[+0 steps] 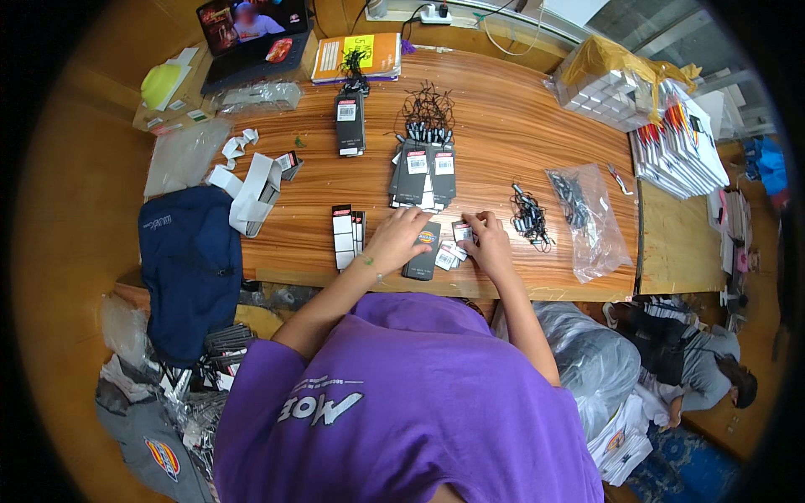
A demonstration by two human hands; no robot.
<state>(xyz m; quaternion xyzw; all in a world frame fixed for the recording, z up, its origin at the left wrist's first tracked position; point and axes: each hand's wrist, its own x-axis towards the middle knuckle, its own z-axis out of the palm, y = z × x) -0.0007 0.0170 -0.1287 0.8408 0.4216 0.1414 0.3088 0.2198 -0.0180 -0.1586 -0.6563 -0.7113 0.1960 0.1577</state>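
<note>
My left hand (399,241) rests beside a stack of dark grey hang tags (422,261), fingers stretched past its far end and thumb at its upper edge. My right hand (490,241) has its thumb and fingertips around the edge of a small dark tag with a white label (462,231). Just below that tag lie small white barcode labels (447,255), overlapping. Beyond my hands is a fanned pile of dark hang tags (422,172) with tangled black strings (428,109). Left of my left hand stand strips of black-and-white labels (344,238).
Another corded stack of tags (350,126) lies farther back. Loose black cords (529,220) and a clear plastic bag (589,222) are to the right. A navy bag (191,260), an open white box (253,194), a laptop (256,42) and a wrapped carton (608,88) surround the work area.
</note>
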